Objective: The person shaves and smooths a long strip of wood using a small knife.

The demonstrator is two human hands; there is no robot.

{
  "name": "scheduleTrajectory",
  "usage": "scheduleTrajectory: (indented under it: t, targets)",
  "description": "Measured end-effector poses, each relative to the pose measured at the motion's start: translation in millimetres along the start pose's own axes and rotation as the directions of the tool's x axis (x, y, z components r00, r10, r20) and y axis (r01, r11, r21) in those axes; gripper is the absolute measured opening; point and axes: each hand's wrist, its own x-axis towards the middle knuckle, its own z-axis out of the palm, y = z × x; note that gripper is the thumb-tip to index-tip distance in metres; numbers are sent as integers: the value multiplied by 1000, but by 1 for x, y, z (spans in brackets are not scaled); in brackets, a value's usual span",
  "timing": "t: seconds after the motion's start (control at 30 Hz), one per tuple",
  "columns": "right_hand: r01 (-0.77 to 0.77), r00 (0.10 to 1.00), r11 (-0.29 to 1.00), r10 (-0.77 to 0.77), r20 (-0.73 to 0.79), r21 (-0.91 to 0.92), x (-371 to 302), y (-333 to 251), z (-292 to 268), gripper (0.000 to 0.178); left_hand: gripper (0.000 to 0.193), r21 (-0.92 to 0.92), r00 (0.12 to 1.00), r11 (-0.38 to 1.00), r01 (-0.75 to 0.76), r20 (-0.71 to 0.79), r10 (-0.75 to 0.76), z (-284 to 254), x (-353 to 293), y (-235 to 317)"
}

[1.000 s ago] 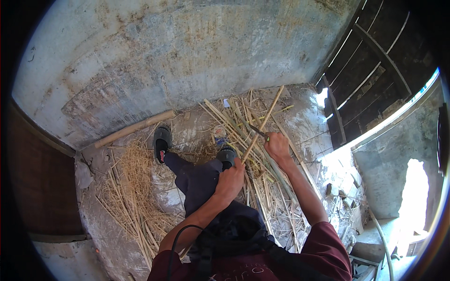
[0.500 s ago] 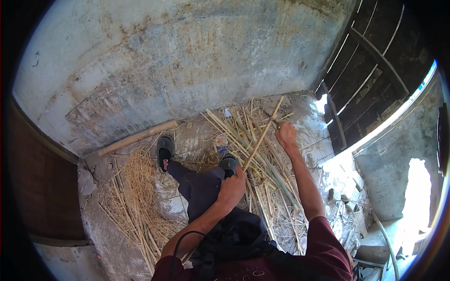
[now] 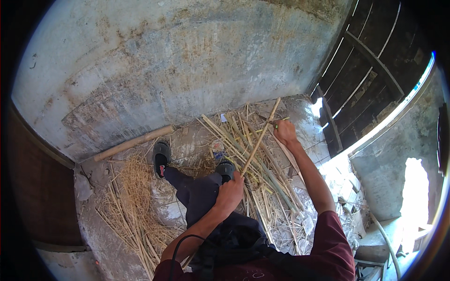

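Note:
My left hand (image 3: 230, 194) is closed around the lower end of a long split bamboo strip (image 3: 256, 147). The strip slants up and away to the right. My right hand (image 3: 285, 131), near the strip's far end, grips a knife (image 3: 265, 118) whose dark, thin blade lies across the strip. Most of its handle is hidden in my fist. Under the raised strip, a loose pile of bamboo strips (image 3: 274, 180), some green and some tan, spreads over the floor.
Fine shavings (image 3: 133, 182) and more strips lie in a heap at the left. A thick bamboo pole (image 3: 133, 143) rests along the stained wall (image 3: 187, 61). My shoes (image 3: 161, 153) stand between the piles. Dark wooden boards (image 3: 370, 70) and rubble (image 3: 349, 199) are at the right.
My right hand and the knife have shifted slightly toward the strip's far end. My left hand keeps its hold on the strip. The whole view has drifted a little.

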Motion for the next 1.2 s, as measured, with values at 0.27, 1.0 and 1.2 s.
scheduleTrajectory:
  t: [0.27,1.0,1.2]
  targets:
    - [-51,999,995,51,-11,-88,37,7,2,19,31,-14,1000,1000,17,-22,-18,-3,1,-3]
    - [-622,650,777,443,618,97,-92,190,152,46,28,-236,1000,972,12,16,-9,-15,2,2]
    - [-795,599,488,536,595,360,-204,119,178,40,32,-406,995,911,76,96,-40,-20,2,1]
